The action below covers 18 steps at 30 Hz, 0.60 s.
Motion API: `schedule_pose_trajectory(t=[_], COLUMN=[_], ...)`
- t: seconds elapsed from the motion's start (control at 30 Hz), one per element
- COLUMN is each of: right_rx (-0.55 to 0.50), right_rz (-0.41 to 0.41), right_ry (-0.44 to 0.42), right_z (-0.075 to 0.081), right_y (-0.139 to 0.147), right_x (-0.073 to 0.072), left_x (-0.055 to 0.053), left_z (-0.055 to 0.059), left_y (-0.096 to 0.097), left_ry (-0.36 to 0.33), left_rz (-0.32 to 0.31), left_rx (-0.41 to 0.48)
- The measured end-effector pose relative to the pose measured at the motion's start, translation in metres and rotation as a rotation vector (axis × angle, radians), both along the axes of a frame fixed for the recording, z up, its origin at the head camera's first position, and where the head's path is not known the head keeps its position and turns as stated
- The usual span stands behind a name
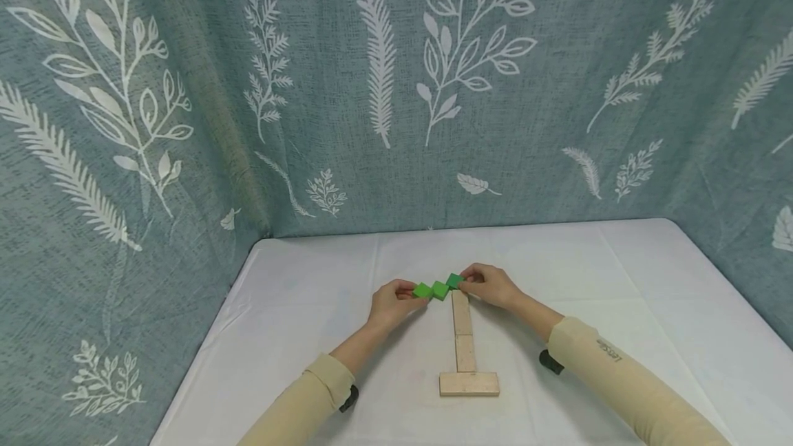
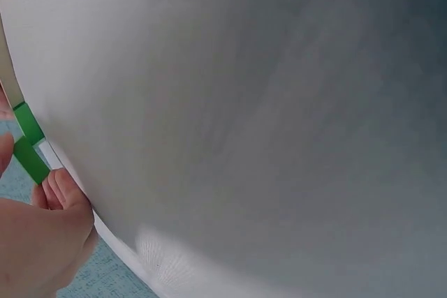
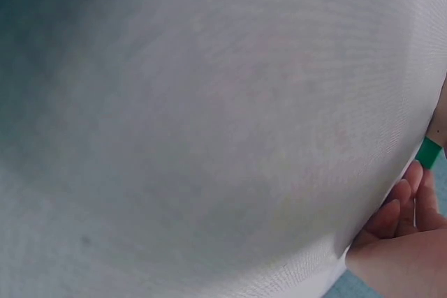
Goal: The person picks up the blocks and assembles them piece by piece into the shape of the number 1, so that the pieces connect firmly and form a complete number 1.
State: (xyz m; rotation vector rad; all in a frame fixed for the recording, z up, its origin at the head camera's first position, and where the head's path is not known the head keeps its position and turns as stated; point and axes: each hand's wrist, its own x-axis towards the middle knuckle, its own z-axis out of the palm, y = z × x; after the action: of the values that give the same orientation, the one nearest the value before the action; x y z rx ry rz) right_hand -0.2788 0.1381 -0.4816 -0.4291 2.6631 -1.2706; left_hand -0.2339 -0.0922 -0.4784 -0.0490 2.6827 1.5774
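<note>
Three small green blocks form a slanting row on the white table. My left hand [image 1: 389, 305] pinches the leftmost green block [image 1: 423, 291] between thumb and fingers. Beside it lies the middle green block [image 1: 440, 290], which neither hand covers. At the right end, my right hand [image 1: 492, 285] pinches the darker green block [image 1: 455, 281], just above the top of an upper wooden block [image 1: 461, 313]. The left wrist view shows the pinched green block [image 2: 31, 160] at its left edge. In the right wrist view, fingertips touch a green block [image 3: 428, 153].
Below the upper wooden block, a shorter wooden block [image 1: 465, 353] continues the column. A wooden block laid crosswise [image 1: 469, 384] sits at its foot. Blue-green curtains [image 1: 396, 177] with white leaf prints hang behind and beside the white table [image 1: 310, 274].
</note>
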Motion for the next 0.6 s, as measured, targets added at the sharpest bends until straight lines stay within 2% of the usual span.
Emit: schedule_pose_trajectory(t=[0.6], right_rx=[-0.005], right_rz=[-0.010], right_ry=[-0.001], right_z=[-0.0019], right_y=[0.0010], right_x=[-0.0024], left_x=[-0.0011], left_z=[-0.0058], left_y=[0.0015], left_ry=[0.072], left_rz=[-0.038], left_rx=[-0.037])
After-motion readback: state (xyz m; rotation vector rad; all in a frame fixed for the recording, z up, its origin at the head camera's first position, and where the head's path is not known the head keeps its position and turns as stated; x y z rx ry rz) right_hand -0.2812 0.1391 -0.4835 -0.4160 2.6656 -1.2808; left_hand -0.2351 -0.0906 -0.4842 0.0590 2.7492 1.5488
